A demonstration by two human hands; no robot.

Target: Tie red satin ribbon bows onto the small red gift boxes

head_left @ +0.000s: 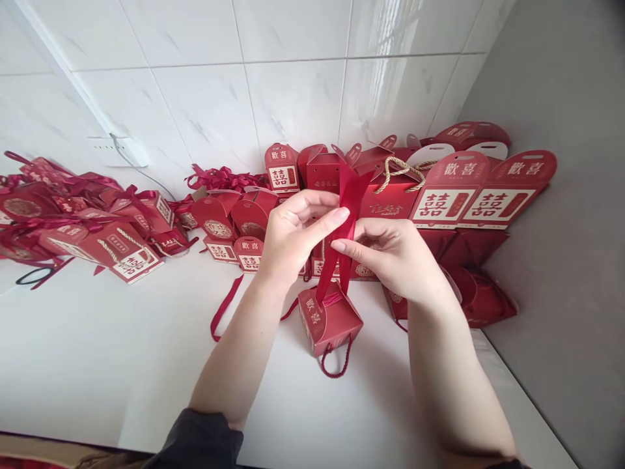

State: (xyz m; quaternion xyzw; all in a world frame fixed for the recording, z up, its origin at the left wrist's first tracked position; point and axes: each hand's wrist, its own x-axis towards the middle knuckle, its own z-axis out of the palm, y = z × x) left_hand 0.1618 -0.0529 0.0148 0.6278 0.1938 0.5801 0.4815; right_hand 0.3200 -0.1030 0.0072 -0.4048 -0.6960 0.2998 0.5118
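Observation:
A small red gift box (336, 320) sits on the white tabletop below my hands, with a dark red cord handle (334, 373) drooping from its near side. Out of its top rises a red satin ribbon (344, 264), its two strands drawn upward. My left hand (297, 234) pinches the ribbon between thumb and fingers. Just right of it and slightly lower, my right hand (390, 251) also has the ribbon pinched between thumb and curled fingers. The upper ribbon ends stick up above both hands.
Behind my hands, red boxes with printed labels (446, 195) line the tiled wall (293, 98). Finished-looking boxes with bows (88, 215) pile up at the left, near scissors (36, 276). A loose ribbon (227, 309) lies on the white table (146, 352). A grey panel (551, 260) borders the right.

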